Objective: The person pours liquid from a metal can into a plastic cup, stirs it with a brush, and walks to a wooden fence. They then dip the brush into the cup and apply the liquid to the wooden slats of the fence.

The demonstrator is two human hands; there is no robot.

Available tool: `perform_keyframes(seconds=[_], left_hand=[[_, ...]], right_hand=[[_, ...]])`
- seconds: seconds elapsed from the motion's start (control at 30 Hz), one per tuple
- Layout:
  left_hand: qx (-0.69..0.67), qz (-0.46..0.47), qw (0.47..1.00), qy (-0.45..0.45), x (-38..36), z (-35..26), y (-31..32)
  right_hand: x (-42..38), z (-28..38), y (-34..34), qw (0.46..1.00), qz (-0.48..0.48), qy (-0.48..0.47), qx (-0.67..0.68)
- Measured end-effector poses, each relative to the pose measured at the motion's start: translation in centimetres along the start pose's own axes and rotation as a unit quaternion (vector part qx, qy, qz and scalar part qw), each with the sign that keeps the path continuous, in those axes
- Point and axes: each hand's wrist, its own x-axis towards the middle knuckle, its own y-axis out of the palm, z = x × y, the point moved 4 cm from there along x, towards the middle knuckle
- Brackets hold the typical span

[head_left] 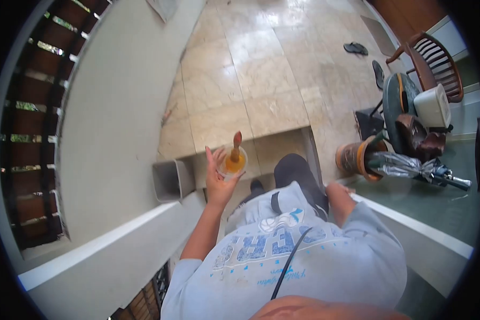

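My left hand [220,180] is wrapped round a small clear plastic cup [242,169] in front of my body. Yellow-orange liquid [231,164] shows inside the cup. A short paintbrush [237,143] stands in it, its reddish-brown handle end sticking up above the rim. Down at my right side is my right hand [346,190], beside the white ledge and mostly hidden by my forearm. How its fingers are held does not show.
A grey bin [172,181] stands left of a floor step. On the right are a pot [357,159], a folded umbrella [410,166], a round table [397,101], a wooden chair [437,66] and black slippers [356,49]. White ledges [410,226] flank me.
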Motion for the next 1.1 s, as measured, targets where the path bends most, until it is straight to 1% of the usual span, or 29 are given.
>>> perform_keyframes(seconds=[0.03, 0.07, 0.1, 0.13, 0.2, 0.27, 0.37, 0.4, 0.47, 0.53, 0.6, 0.63, 0.7, 0.73, 0.77, 0.8, 0.83, 0.87, 0.9, 0.93, 0.97, 1.0, 1.03, 1.07, 1.1], left_hand=[[0.027, 0.017, 0.999, 0.007, 1.4, -1.2, 0.2], [0.056, 0.033, 0.998, 0.010, 2.8, -2.1, 0.4], [0.055, 0.039, 0.998, 0.008, 4.2, -2.8, 0.8], [0.061, 0.033, 0.997, 0.015, 5.5, -3.2, 1.1], [0.048, 0.043, 0.998, 0.004, 8.2, -3.5, 2.0], [0.071, 0.039, 0.997, 0.010, 11.2, -4.6, 3.5], [0.057, 0.056, 0.997, 0.004, 14.9, -9.2, 6.2], [0.059, 0.047, 0.997, 0.007, 15.9, -11.1, 6.9], [0.067, 0.044, 0.997, 0.007, 17.1, -14.9, 8.2], [0.076, 0.020, 0.997, 0.014, 17.8, -18.3, 8.4], [0.083, 0.009, 0.996, 0.028, 18.8, -21.7, 8.2], [0.091, -0.013, 0.995, 0.024, 19.0, -23.1, 7.8], [0.105, -0.051, 0.993, 0.017, 19.4, -25.1, 7.5], [0.100, -0.048, 0.994, 0.021, 19.9, -25.7, 7.5], [0.070, -0.068, 0.995, 0.000, 20.3, -26.0, 7.3], [0.041, -0.085, 0.995, -0.020, 20.8, -26.1, 7.0], [0.043, -0.087, 0.995, -0.036, 21.5, -25.9, 6.8], [0.037, -0.080, 0.996, -0.033, 22.7, -25.2, 6.1], [0.030, -0.087, 0.995, -0.028, 23.8, -24.6, 6.0], [0.022, -0.095, 0.995, -0.026, 25.0, -24.1, 5.7], [0.017, -0.095, 0.995, -0.024, 26.5, -23.3, 5.4], [0.012, -0.089, 0.996, -0.024, 28.2, -23.1, 5.1], [0.000, -0.078, 0.997, -0.025, 29.9, -23.2, 4.9], [-0.013, -0.065, 0.998, -0.024, 31.8, -23.6, 4.5], [-0.020, -0.058, 0.998, -0.024, 34.0, -23.8, 3.6]], right_hand=[[0.9, -4.2, 0.0, 1.000, 0.000, -0.016, 0.008], [-1.6, -0.3, 2.0, 0.999, 0.001, -0.032, 0.014], [-2.1, 1.0, 1.1, 0.999, 0.003, -0.048, 0.015], [-1.6, -0.6, 1.1, 0.998, 0.005, -0.065, 0.013], [0.6, -1.4, -4.0, 0.995, 0.008, -0.099, 0.004], [1.9, -2.5, -9.2, 0.990, 0.020, -0.136, -0.013], [1.3, -5.4, -16.6, 0.981, 0.044, -0.185, -0.037], [0.8, -6.9, -19.2, 0.978, 0.048, -0.197, -0.046], [-1.1, -10.2, -24.1, 0.972, 0.059, -0.216, -0.072], [-4.2, -14.4, -26.9, 0.966, 0.073, -0.225, -0.100], [-9.4, -13.8, -29.5, 0.963, 0.084, -0.231, -0.115], [-11.9, -14.3, -30.3, 0.962, 0.091, -0.231, -0.117], [-15.5, -17.1, -32.7, 0.960, 0.103, -0.233, -0.116], [-16.3, -16.8, -34.0, 0.959, 0.110, -0.236, -0.114], [-18.6, -12.5, -33.6, 0.957, 0.118, -0.241, -0.110], [-22.6, -5.1, -32.5, 0.955, 0.125, -0.247, -0.104], [-25.9, -0.1, -32.9, 0.954, 0.131, -0.253, -0.096], [-26.8, 1.3, -34.2, 0.953, 0.138, -0.255, -0.090], [-26.9, 1.3, -35.0, 0.951, 0.144, -0.259, -0.083], [-26.8, -0.8, -36.7, 0.950, 0.152, -0.262, -0.078], [-27.5, -0.4, -38.1, 0.948, 0.161, -0.264, -0.073], [-20.4, 1.9, -36.2, 0.950, 0.161, -0.260, -0.068], [-14.0, 4.2, -38.7, 0.902, -0.032, -0.430, -0.025], [-18.1, 6.0, -43.8, 0.899, -0.048, -0.424, 0.098], [-22.5, 7.5, -48.3, 0.878, -0.101, -0.426, 0.196]])
